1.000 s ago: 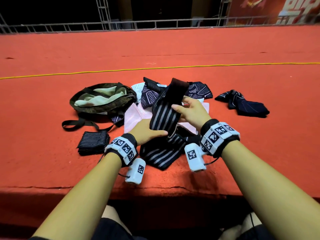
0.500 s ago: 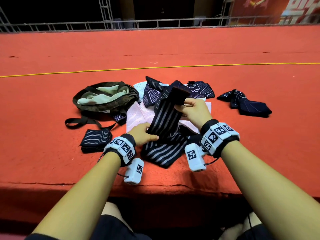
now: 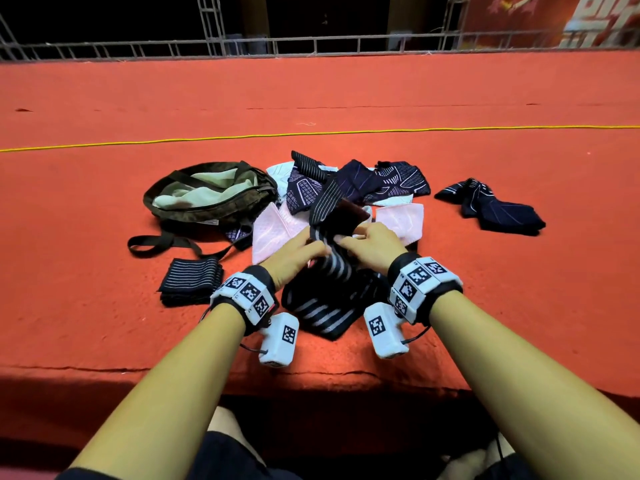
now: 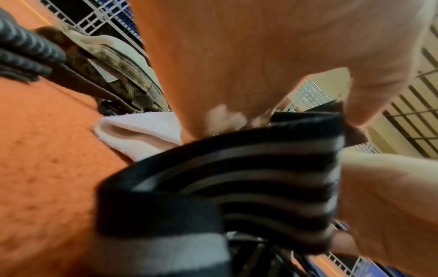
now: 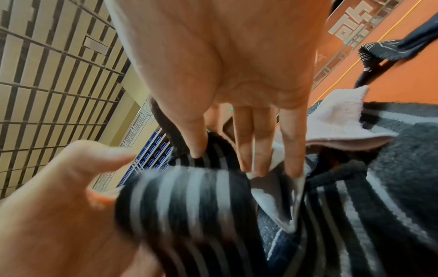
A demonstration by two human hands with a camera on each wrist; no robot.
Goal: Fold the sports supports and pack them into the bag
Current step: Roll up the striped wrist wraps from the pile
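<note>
Lowered since the earlier frame, the striped support [image 3: 332, 261] now doubles over above the pile, left hand [image 3: 294, 254] and right hand [image 3: 374, 247] pinching its fold closed to set the crease before the bag [image 3: 211, 202].

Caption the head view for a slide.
Both hands fold a striped wrap beside the open bag.

Indoor stage: red carpet [image 3: 450, 91], metal truss railing [image 3: 311, 45], red banner [image 3: 554, 19].
</note>
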